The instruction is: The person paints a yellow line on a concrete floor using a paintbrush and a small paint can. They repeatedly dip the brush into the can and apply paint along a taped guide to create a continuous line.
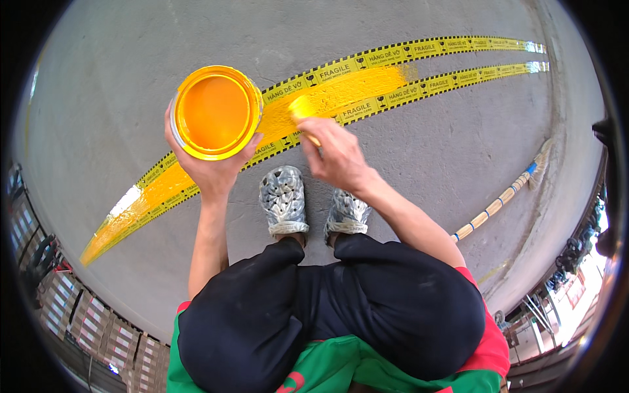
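Note:
My left hand [213, 171] is wrapped round an open paint can [216, 112] of yellow-orange paint, held up above the floor. A paintbrush [302, 108] is gripped in my right hand [337, 152], its bristles loaded with yellow paint. Its tip is over the painted stripe [350, 90], and I cannot tell whether it touches. Two strips of yellow printed tape [452, 80] with black chequered edges border the wet stripe on both sides. Part of the stripe and tape is hidden behind the can and my left hand.
My grey-and-white clogs [284, 200] stand on the grey concrete floor [406, 164], just short of the near tape. A straw broom [495, 204] lies to the right by a wall base. Stacked brown cartons [85, 321] show at the lower left rim.

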